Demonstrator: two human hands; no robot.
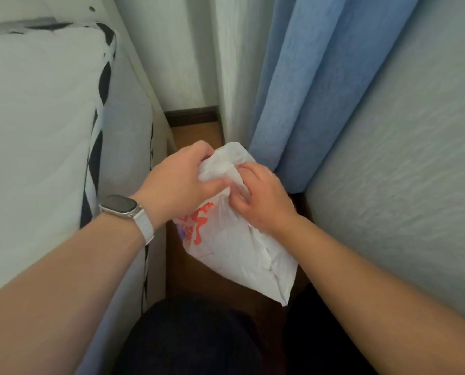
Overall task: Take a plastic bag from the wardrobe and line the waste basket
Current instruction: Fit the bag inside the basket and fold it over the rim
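A white plastic bag (236, 250) with orange print hangs in front of me over a narrow strip of brown floor. My left hand (180, 180), with a watch on its wrist, grips the bag's upper edge from the left. My right hand (261, 196) pinches the crumpled top of the bag from the right, close beside the left hand. The bag's lower end hangs flat and folded toward my knees. No waste basket and no wardrobe are in view.
A white mattress with black-patterned trim (44, 125) fills the left side. A blue curtain (315, 85) hangs at the right, next to a pale textured wall (404, 163). The brown floor (196, 136) runs between them to a white wall with a dark baseboard.
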